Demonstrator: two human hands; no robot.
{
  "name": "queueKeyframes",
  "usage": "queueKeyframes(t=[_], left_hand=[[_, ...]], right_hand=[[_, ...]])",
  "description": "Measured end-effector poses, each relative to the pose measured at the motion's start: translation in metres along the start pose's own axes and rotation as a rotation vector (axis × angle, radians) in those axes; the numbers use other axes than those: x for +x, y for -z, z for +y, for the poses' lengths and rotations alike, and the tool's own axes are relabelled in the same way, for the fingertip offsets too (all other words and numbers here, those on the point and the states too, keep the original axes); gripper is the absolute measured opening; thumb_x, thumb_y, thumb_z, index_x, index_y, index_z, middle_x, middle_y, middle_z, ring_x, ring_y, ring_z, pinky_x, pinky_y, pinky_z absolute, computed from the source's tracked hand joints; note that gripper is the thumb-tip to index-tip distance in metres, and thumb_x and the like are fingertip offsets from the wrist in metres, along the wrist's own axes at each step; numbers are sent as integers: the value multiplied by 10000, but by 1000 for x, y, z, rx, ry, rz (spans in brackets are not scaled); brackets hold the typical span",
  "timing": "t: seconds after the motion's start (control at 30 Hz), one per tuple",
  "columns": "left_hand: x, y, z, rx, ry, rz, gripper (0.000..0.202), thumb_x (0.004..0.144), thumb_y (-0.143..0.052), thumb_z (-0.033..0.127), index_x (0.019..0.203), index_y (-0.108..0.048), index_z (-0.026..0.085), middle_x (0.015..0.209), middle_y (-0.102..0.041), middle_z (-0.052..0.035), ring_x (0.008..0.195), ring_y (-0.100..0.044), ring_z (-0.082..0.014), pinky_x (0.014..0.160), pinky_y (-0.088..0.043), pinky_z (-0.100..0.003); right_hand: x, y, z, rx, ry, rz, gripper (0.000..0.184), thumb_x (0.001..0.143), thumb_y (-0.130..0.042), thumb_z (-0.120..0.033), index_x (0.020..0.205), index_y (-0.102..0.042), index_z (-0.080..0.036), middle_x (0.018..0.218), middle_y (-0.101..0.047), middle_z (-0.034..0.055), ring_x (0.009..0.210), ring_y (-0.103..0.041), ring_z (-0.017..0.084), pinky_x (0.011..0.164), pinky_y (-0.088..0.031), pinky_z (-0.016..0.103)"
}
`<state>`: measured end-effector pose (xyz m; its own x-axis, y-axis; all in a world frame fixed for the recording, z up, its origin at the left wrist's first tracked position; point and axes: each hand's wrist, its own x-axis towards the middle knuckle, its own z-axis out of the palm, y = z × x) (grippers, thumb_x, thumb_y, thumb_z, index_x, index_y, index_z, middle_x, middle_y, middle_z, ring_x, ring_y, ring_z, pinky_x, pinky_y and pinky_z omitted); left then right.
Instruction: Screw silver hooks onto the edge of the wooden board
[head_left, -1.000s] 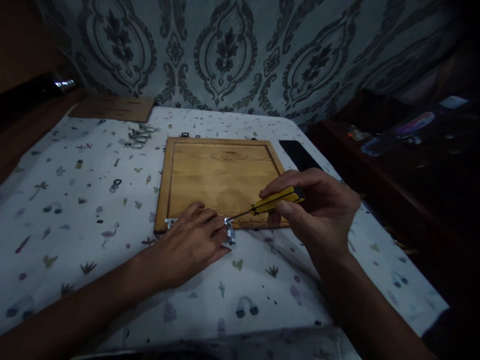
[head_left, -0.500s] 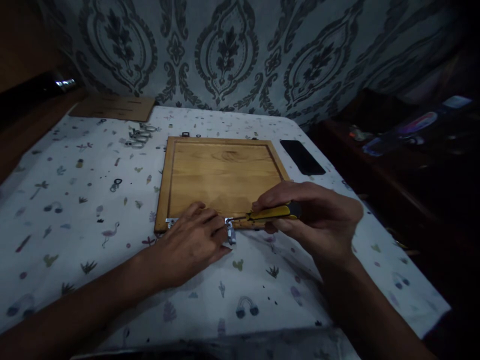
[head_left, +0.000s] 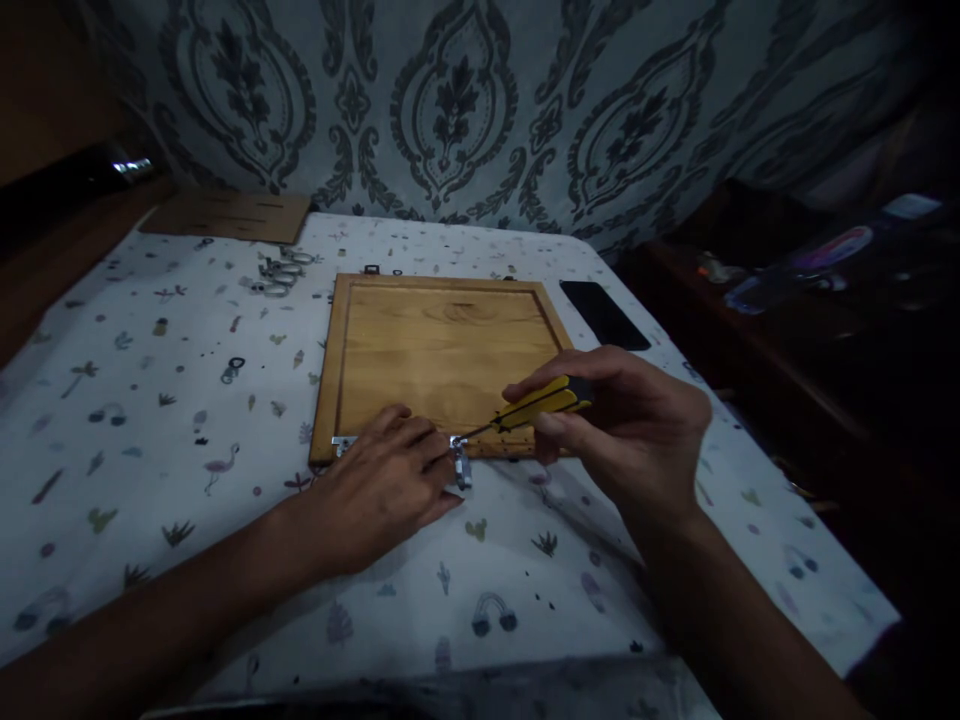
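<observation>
A wooden panel (head_left: 442, 350) with a raised frame lies flat on the table. Along its near edge sits a silver metal fitting (head_left: 463, 468), its middle covered by my left hand (head_left: 394, 485). The fingers of that hand are bent over the fitting and press it to the wood, thumb on the near side. In my right hand (head_left: 637, 420) is a yellow and black screwdriver (head_left: 544, 403), gripped between thumb and fingers. Its thin shaft slants down to the left, with the tip at the right end of the fitting. Whether a screw sits under the tip is too small to tell.
A dark phone (head_left: 604, 314) lies right of the panel. Several metal pieces (head_left: 277, 272) and a cardboard sheet (head_left: 225, 216) are at the back left. A small dark ring-shaped item (head_left: 233, 370) lies on the patterned tablecloth (head_left: 187, 400). A plastic bottle (head_left: 832, 255) is at the right.
My right hand has risen slightly and shifted left, tilting the screwdriver more steeply, with its tip still at the fitting. My left hand and the panel stay put.
</observation>
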<state>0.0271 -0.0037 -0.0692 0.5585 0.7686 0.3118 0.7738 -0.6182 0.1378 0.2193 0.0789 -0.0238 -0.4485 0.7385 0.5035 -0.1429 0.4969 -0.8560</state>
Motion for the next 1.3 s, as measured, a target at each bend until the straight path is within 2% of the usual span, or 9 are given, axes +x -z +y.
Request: queueKeyframes(t=[0.13, 0.27, 0.37, 0.43, 0.53, 0.73, 0.93, 1.13, 1.3], left_hand=[[0, 0, 0, -7, -2, 3, 200, 949, -533, 339, 926, -614, 158, 986, -648, -50, 994, -572, -211, 955, -399, -404], [0, 0, 0, -18, -8, 23, 198, 948, -537, 336, 924, -621, 158, 989, -652, -49, 1000, -576, -206, 968, -391, -403], [0, -1, -1, -7, -11, 24, 213, 949, -529, 349, 908, -624, 162, 983, -654, -51, 982, -575, -214, 942, -402, -406], [0, -1, -1, -2, -15, 25, 213, 947, -532, 348, 912, -624, 160, 979, -655, -52, 969, -573, -215, 935, -406, -403], [0, -1, -1, -3, -13, 25, 214, 944, -538, 348, 913, -630, 157, 978, -657, -55, 959, -570, -211, 928, -411, -400], [1, 1, 0, 1, -7, 13, 233, 954, -517, 343, 944, -639, 145, 1022, -668, -70, 996, -575, -220, 943, -413, -411], [2, 1, 3, 49, 21, 22, 236, 906, -596, 380, 917, -643, 149, 1009, -678, -59, 975, -591, -223, 943, -408, -411], [5, -1, 8, 102, 35, 38, 217, 889, -624, 359, 909, -642, 143, 978, -681, -54, 945, -601, -219, 925, -413, -403], [7, -3, 11, 81, 69, 74, 175, 905, -609, 319, 907, -649, 148, 874, -667, -34, 884, -602, -209, 867, -432, -390]], right_hand=[[1, -2, -1, -52, 41, 25, 197, 737, -804, -213, 906, -712, -252, 818, -711, 9, 622, -661, 120, 403, -521, 170], [2, 0, -4, -174, -31, -58, 198, 800, -745, -242, 996, -717, -233, 921, -708, 45, 802, -689, 161, 520, -578, 206], [3, 0, -4, -236, -58, -121, 80, 822, -719, -277, 844, -721, -201, 867, -708, 50, 699, -667, 146, 479, -550, 213], [3, -2, -3, -259, -53, -82, 139, 792, -751, -307, 747, -691, -191, 772, -685, 30, 615, -626, 127, 451, -517, 210], [3, -6, 0, -250, -56, 9, 220, 732, -803, -342, 696, -647, -191, 683, -634, -4, 568, -587, 111, 461, -502, 212], [5, -7, 2, -157, -119, -8, 191, 759, -781, -346, 764, -658, -200, 756, -649, 0, 559, -591, 100, 441, -500, 202], [5, -6, -1, -151, -136, -15, 212, 764, -773, -379, 777, -665, -197, 747, -637, 3, 568, -590, 101, 447, -509, 196], [5, -6, -1, -118, -150, -36, 206, 761, -778, -356, 780, -658, -191, 749, -618, 1, 574, -593, 99, 447, -506, 192], [4, -5, -1, -124, -145, -44, 200, 775, -765, -358, 783, -655, -190, 728, -601, -4, 557, -580, 95, 435, -494, 189]])
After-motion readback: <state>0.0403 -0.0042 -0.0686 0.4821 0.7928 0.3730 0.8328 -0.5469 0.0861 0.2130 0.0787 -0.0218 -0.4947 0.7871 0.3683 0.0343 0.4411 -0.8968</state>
